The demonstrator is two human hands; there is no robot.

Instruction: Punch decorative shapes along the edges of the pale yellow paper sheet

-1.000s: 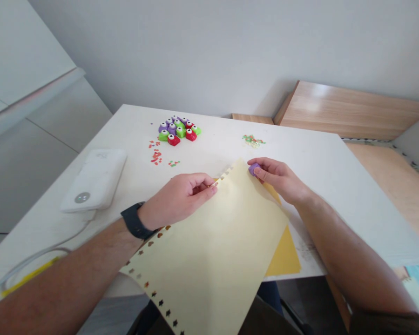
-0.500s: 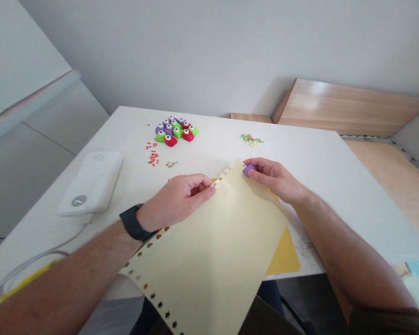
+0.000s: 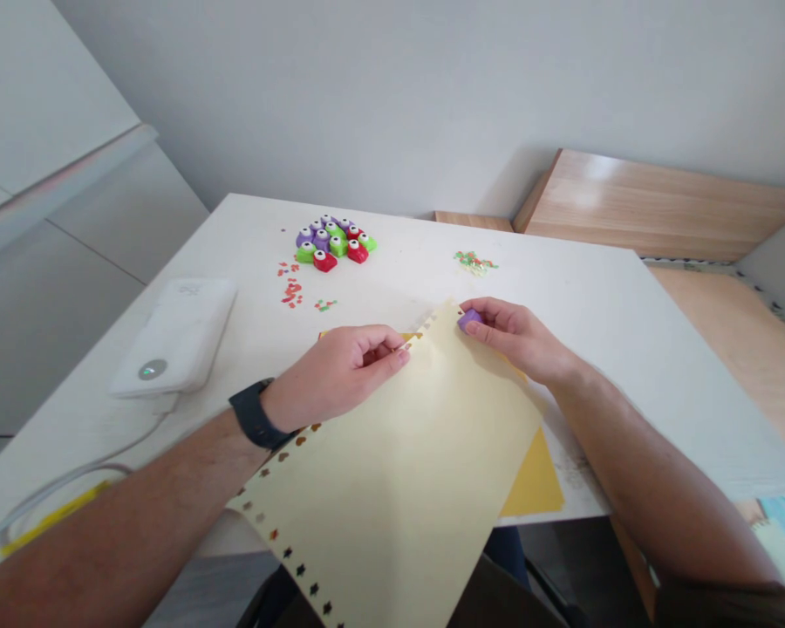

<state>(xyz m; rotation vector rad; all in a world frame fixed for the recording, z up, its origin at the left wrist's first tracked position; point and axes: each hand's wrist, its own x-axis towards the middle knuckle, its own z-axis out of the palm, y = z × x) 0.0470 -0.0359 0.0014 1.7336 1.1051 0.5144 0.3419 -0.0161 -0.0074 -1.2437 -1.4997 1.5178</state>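
Note:
A pale yellow sheet of paper (image 3: 425, 436) lies slantwise before me, its near end past the table edge. Small shaped holes run along its left edges. My left hand (image 3: 346, 371), with a dark watch strap on the wrist, pinches the upper left edge between thumb and fingers. At the far corner, my right hand (image 3: 514, 336) grips a small purple craft punch (image 3: 470, 321) set on the paper's edge. A darker yellow sheet (image 3: 535, 480) shows beneath it.
Several purple, green and red craft punches (image 3: 337, 244) cluster at the back. Red paper cutouts (image 3: 292, 293) and a green-and-red heap of cutouts (image 3: 475, 263) lie on the white table (image 3: 582, 349). A white power bank (image 3: 176, 336) with a cable sits at left.
The view has shifted slightly, so the table things appear a little farther right. Both hands keep their holds on the paper and the purple craft punch.

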